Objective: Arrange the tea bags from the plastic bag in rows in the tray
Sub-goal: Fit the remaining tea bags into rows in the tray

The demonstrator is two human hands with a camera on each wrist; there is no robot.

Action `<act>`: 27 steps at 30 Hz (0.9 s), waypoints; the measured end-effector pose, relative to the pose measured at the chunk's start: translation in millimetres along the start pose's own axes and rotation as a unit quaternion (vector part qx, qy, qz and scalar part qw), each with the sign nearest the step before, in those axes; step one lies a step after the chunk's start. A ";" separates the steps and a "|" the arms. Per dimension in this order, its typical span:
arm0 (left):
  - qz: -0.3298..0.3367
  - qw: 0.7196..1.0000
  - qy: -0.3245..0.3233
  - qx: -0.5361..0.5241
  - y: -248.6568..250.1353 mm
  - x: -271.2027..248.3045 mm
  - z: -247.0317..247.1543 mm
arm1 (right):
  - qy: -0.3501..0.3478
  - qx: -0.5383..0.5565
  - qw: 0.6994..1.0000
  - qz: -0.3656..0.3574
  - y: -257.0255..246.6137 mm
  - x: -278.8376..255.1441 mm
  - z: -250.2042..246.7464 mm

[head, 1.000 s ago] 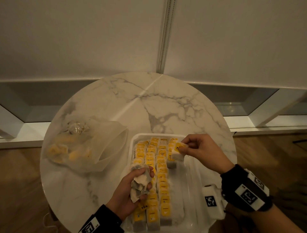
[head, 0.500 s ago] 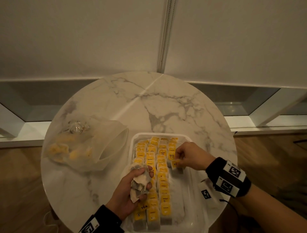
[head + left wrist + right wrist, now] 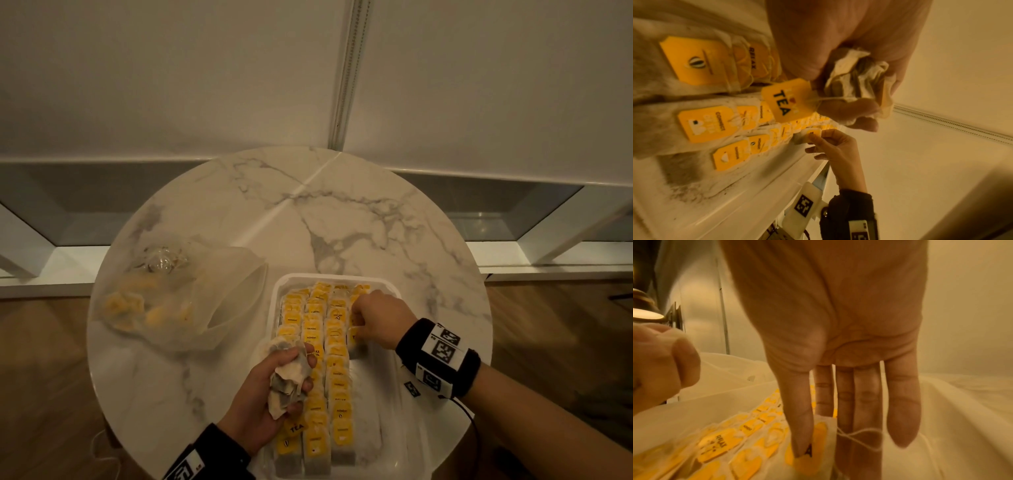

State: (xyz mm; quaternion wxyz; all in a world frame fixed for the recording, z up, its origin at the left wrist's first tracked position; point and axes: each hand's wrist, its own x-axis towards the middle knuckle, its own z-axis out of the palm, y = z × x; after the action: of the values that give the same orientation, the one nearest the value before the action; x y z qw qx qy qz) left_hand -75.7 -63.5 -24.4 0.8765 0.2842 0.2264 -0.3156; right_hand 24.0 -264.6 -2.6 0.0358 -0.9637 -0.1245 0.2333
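A white tray on the marble table holds three long rows of yellow-tagged tea bags and a short fourth row at its far right. My right hand is low in the tray, thumb and fingers pinching one tea bag at the near end of that fourth row. In the right wrist view the thumb lies against the bag's yellow tag, with its string looped over the fingers. My left hand hovers over the left rows and grips a crumpled bunch of tea bags; a "TEA" tag dangles from it.
A clear plastic bag with more tea bags lies open on the table's left side, its mouth facing the tray. The tray's right strip shows bare floor with tea dust. A wall and window ledge stand behind the round table.
My right hand has come down from above the tray and moved slightly left and nearer, bringing its tea bag onto the fourth row. The left hand has stayed put with its bunch.
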 end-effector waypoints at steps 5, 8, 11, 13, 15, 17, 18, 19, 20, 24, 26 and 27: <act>0.001 1.000 -0.002 0.012 1.2 0.3 2.0 | 0.021 -0.064 0.998 0.013 -1.5 3.3 -1.6; -0.001 1.000 -0.007 0.007 1.8 0.6 2.4 | 0.020 -0.080 0.996 0.016 -1.9 6.2 -1.5; 0.002 1.000 -0.008 0.005 2.6 -0.4 2.7 | 0.023 -0.086 0.996 0.011 -1.4 9.4 -2.5; 0.001 1.000 -0.005 0.007 2.7 -1.0 2.9 | 0.021 -0.089 0.996 0.010 0.0 11.3 -3.4; 0.001 1.000 -0.003 0.008 3.1 -1.5 2.8 | 0.021 -0.091 0.996 0.005 0.7 12.1 -4.5; 0.002 1.000 -0.003 0.009 4.0 -2.0 2.5 | 0.024 -0.085 0.996 0.007 0.5 10.9 -5.3; 0.002 1.000 -0.004 0.007 4.4 -2.0 2.1 | 0.025 -0.078 0.997 0.010 0.0 9.1 -6.4; 0.002 1.000 -0.006 0.005 4.9 -2.0 1.8 | 0.030 -0.070 0.997 0.012 -0.9 6.6 -8.4; 0.002 1.000 -0.007 0.003 5.2 -1.6 1.1 | 0.038 -0.059 0.997 0.013 -2.2 4.0 -11.0; 0.006 1.000 -0.008 0.007 5.6 0.1 -0.5 | 0.085 0.064 0.992 -0.069 -16.4 -14.9 -23.3; 0.009 1.000 0.006 0.012 6.0 0.1 1.4 | 0.077 0.168 0.973 -0.140 -31.4 -31.4 -26.5; 0.011 1.000 0.018 0.016 6.3 -0.4 2.8 | 0.074 0.217 0.960 -0.163 -39.3 -40.2 -26.7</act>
State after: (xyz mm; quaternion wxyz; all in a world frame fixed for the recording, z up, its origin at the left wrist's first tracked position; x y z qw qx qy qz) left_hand -71.1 -61.2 -19.8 0.8713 0.3059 0.2339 -0.3042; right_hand -7.2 -237.2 43.8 0.2911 -0.9140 -0.2228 0.1738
